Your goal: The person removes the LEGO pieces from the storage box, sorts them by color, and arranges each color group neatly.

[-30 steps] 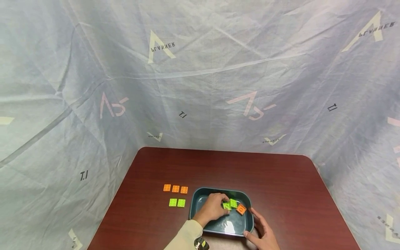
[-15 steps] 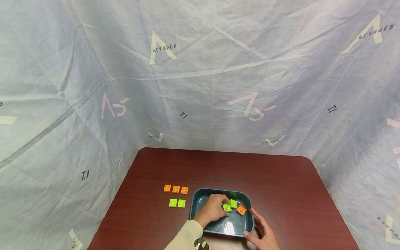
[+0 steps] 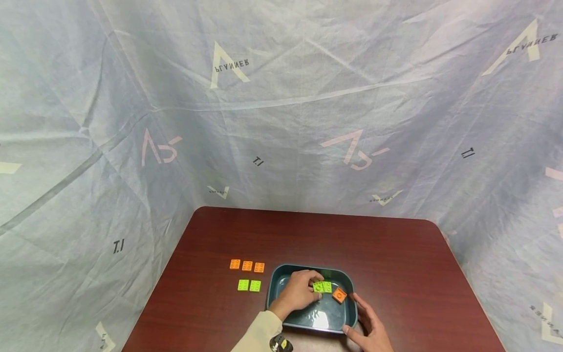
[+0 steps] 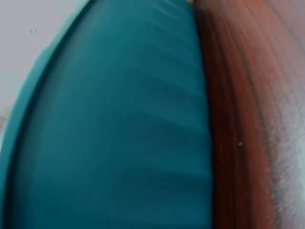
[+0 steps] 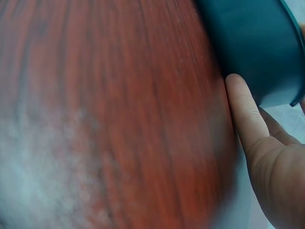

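Observation:
In the head view a dark teal tray point(image 3: 313, 328) stands near the table's front edge. My left hand point(image 3: 298, 292) reaches over its left side and pinches a lime green toy brick point(image 3: 318, 287) between thumb and fingers. Right beside that brick lies a second lime green brick point(image 3: 327, 287), and an orange brick point(image 3: 339, 295) sits further right in the tray. My right hand point(image 3: 373, 328) holds the tray's front right corner, fingers along the right wall and thumb at the front. The right wrist view shows a finger point(image 5: 245, 107) against the tray's outer wall point(image 5: 257, 52). The left wrist view shows only tray wall point(image 4: 119, 124) and table.
Left of the tray, three orange bricks point(image 3: 247, 266) lie in a row on the dark red wooden table point(image 3: 378, 249). Two lime green bricks point(image 3: 249, 285) form a row nearer to me. A grey printed cloth point(image 3: 281, 98) hangs behind and at both sides.
My left hand has shifted slightly away from me, bringing the pinched green brick up beside the other green brick. My right hand and the tray have stayed in place.

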`<act>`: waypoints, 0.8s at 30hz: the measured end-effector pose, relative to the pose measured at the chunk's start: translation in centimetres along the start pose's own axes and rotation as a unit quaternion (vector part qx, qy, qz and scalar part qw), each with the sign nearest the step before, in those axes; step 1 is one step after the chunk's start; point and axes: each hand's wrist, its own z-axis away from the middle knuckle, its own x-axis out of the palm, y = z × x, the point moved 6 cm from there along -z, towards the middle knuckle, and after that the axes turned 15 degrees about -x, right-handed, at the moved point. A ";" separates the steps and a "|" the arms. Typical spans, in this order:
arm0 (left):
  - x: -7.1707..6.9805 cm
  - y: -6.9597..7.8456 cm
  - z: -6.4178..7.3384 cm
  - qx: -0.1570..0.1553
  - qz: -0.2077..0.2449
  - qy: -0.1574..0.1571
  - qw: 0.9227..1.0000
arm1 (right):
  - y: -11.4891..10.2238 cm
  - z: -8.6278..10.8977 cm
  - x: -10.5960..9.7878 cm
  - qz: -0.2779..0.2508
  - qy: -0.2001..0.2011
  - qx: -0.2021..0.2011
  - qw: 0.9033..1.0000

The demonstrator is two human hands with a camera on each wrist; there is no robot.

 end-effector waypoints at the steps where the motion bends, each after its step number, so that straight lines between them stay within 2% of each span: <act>1: -0.2 0.0 0.1 0.002 0.001 0.001 1.000 | 0.0 0.0 0.0 0.002 0.001 -0.002 1.000; 10: -1.7 0.5 0.9 0.021 0.015 0.012 1.000 | 0.3 -0.1 -0.1 0.001 0.007 -0.020 1.000; 16: -2.6 0.3 1.2 0.008 0.051 0.011 0.999 | 0.3 0.0 -0.1 -0.009 0.007 -0.029 1.000; 24: -4.0 0.2 2.0 0.000 0.077 0.039 0.996 | 0.3 0.0 0.0 -0.027 0.008 -0.039 0.999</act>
